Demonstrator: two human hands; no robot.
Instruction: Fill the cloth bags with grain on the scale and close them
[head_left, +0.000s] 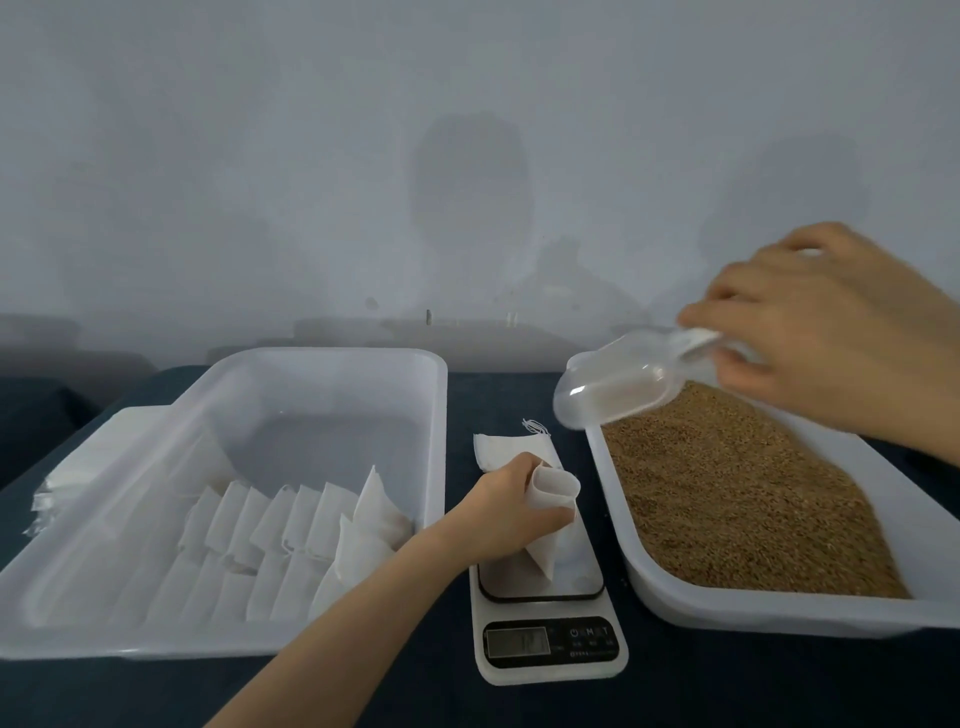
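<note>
My left hand (511, 499) grips a white cloth bag (550, 512) by its open mouth, and the bag stands on the digital scale (550, 649) in the middle. Another flat cloth bag (506, 449) lies at the scale's far end. My right hand (821, 332) holds the handle of a clear plastic scoop (613, 384). The scoop hangs over the far left corner of the white tray (779, 608) that holds brown grain (737, 499). I cannot tell whether any grain is in the scoop.
A large white tub (332, 358) on the left holds several filled white bags (291, 540) in rows. A stack of flat empty bags (78, 467) lies left of the tub. Everything sits on a dark blue table surface (727, 686) against a grey wall.
</note>
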